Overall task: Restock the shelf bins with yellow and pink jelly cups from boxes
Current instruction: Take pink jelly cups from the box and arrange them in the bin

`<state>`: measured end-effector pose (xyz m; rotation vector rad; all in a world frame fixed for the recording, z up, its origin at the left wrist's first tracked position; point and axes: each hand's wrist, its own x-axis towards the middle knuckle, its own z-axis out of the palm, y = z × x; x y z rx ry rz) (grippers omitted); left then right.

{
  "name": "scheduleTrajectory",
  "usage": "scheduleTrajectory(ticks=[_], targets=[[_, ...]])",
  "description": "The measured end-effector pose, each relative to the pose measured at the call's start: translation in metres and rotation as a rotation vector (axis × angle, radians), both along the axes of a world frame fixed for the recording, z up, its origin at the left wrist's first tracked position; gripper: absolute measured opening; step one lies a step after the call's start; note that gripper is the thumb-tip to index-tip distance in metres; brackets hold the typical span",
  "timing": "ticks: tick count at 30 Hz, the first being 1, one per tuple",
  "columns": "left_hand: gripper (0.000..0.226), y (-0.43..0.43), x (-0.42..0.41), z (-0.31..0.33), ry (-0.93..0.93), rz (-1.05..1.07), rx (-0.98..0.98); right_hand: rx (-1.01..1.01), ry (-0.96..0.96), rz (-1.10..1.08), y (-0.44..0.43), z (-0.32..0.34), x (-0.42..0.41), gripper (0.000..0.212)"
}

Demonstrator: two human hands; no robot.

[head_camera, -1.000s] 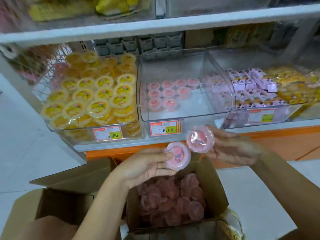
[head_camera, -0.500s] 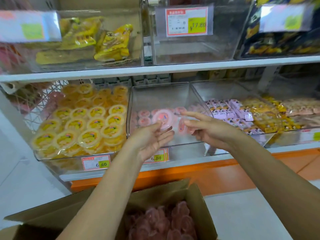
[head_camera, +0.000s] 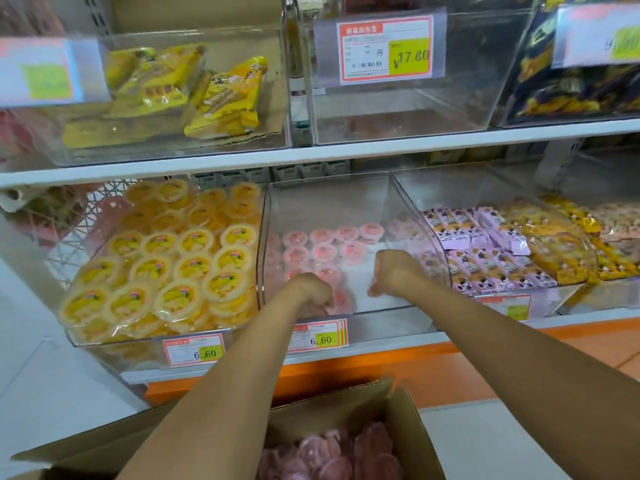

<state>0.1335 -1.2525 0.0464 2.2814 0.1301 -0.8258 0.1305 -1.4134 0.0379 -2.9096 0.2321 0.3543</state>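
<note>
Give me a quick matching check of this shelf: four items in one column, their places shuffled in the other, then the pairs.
1 yellow jelly cups
2 purple packets
3 cardboard box
4 yellow snack packs

A upper shelf, left bin
B below the shelves, open
C lower shelf, right of the pink jelly cups
D lower shelf, left of the pink jelly cups

Pairs: 1-D, 2-C, 3-B, 4-A

Yellow snack packs (head_camera: 225,95) above; purple packets (head_camera: 485,244) (lower right)
</note>
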Motion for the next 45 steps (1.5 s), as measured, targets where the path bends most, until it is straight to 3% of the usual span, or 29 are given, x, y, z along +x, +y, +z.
scheduleTrajectory(ticks=[4,8,12,14,16,21,24,27,30,35,37,40,42,45], targets=[[0.024,-0.005,0.007,-0.005,0.1,0.049,-0.103,-0.292,0.229,0.169,0.006,0.026,-0.006,0.035],[0.009,-0.005,0.015,-0.01,0.156,-0.043,-0.024,-0.557,0.339,0.236,0.007,0.059,0.006,0.03],[0.014,-0.002,0.019,-0.012,0.189,-0.121,0.069,-0.406,0.204,0.411,-0.003,0.074,0.023,0.006],[0.024,-0.003,0.018,-0.013,0.197,-0.119,0.055,-0.308,0.205,0.511,-0.002,0.064,0.027,0.03],[0.025,-0.005,0.017,-0.013,0.175,-0.126,0.054,-0.234,0.244,0.524,0.001,0.052,0.024,0.035],[0.019,-0.003,0.014,-0.013,0.21,-0.129,-0.006,-0.335,0.191,0.408,-0.005,0.034,0.027,0.009],[0.02,-0.003,0.013,-0.012,0.221,-0.106,-0.05,-0.48,0.318,0.405,-0.003,0.03,0.033,0.035],[0.019,-0.003,0.013,-0.013,0.207,-0.111,-0.064,-0.545,0.29,0.416,0.0,0.034,0.029,0.039],[0.018,-0.002,0.013,-0.013,0.214,-0.126,-0.027,-0.474,0.198,0.494,-0.008,0.036,0.028,0.015],[0.013,-0.002,0.019,-0.015,0.216,-0.045,-0.03,-0.315,0.267,0.525,-0.016,0.032,0.028,0.037],[0.014,-0.004,0.022,-0.018,0.243,0.022,-0.097,-0.329,0.338,0.508,-0.012,0.034,0.025,0.055],[0.019,-0.011,0.023,-0.019,0.329,0.097,-0.196,-0.396,0.346,0.515,-0.012,0.031,0.021,0.065],[0.016,-0.016,0.022,-0.018,0.372,0.16,-0.287,-0.41,0.301,0.496,-0.012,0.029,0.021,0.062],[0.021,-0.022,0.023,-0.018,0.422,0.226,-0.368,-0.408,0.193,0.422,-0.011,0.025,0.025,0.038]])
